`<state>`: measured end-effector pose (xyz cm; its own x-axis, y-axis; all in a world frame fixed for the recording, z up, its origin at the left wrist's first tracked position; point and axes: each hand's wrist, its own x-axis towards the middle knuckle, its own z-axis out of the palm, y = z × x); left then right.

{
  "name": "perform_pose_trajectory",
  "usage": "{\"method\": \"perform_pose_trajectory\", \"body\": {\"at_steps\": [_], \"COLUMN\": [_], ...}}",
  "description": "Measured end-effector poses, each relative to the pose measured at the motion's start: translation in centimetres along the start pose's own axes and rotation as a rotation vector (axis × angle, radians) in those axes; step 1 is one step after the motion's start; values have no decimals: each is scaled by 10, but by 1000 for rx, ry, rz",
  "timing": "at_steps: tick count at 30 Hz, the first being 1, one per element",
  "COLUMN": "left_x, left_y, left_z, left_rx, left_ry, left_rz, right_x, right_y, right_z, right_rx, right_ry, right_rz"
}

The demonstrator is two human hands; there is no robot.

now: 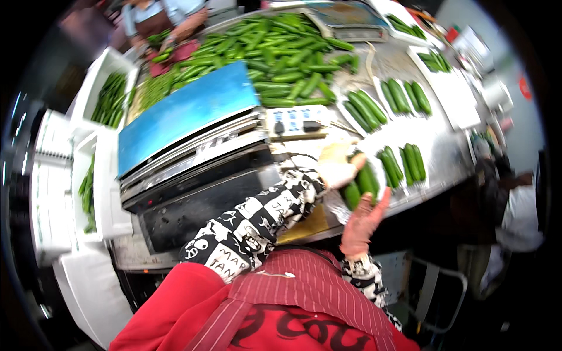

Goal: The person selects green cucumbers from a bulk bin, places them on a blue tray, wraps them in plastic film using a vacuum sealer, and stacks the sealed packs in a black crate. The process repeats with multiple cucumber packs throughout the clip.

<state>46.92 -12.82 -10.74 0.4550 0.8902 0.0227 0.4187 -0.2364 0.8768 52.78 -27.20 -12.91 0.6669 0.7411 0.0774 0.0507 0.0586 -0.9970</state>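
Green cucumbers (367,179) lie side by side on a white tray at the table's near edge, between my two hands. My left hand (339,164), blurred, curls its fingers over their far end. From the near side my right hand (361,228) grips the tray's near end, fingers apart, one fingertip against a cucumber. Clear crinkled film shows under the near left corner. Just to the right are two more trays of cucumbers, a left one (390,166) and a right one (413,163). Printed black-and-white sleeves cover both my forearms.
A boxy machine with a blue top (193,114) and black base stands left of my hands, near a white power strip (295,121). A large cucumber pile (287,52) covers the far table. White foam boxes (114,193) line the left side. A co-worker (170,20) handles green vegetables at far left.
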Motion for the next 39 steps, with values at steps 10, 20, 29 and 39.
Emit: {"method": "perform_pose_trajectory", "body": {"at_steps": [10,20,29,39], "left_x": [18,-57,-85,-205], "left_y": [-69,-139,-197,-160], "left_z": [-287,-385,-418,-433], "left_rx": [162,117,79,1047], "left_ry": [1053,824,684,167], "left_rz": [8,-980,-592,99], "right_x": [80,13,74,86], "right_y": [-107,-119,-83,-68], "right_z": [260,388,342,262], "right_rx": [-131,-1024,-663,-815], "right_ry": [-550,-1037,-926,-1155], "right_rz": [-619,-447,-569,-1276]}}
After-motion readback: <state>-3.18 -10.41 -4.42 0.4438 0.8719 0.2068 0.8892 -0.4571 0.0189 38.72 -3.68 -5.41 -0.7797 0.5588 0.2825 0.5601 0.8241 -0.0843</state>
